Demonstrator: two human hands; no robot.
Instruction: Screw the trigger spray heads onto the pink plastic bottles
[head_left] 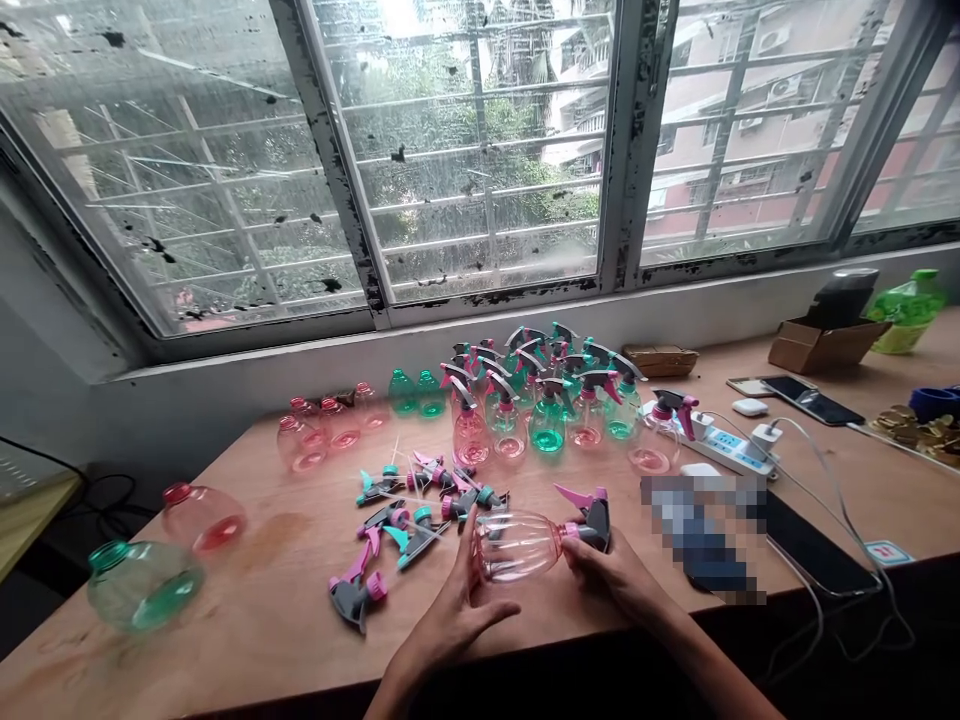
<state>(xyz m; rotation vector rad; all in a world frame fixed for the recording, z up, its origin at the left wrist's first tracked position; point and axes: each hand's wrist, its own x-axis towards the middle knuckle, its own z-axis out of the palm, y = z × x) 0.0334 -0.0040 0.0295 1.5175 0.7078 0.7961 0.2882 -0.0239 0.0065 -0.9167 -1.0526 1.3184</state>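
While your right hand (611, 565) grasps the grey-and-pink spray head (598, 522), the clear pink bottle (517, 546) lies sideways at six o'clock, neck toward three; your left hand (454, 605) cups its base loosely, thumb spread, loose sprayers (418, 540) around ten.

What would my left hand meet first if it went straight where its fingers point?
Probably the loose spray heads lying just beyond your left hand on the table, though depth is hard to judge.

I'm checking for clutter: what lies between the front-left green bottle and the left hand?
Loose spray heads lie between the green bottle and the left hand, as the head view shows.
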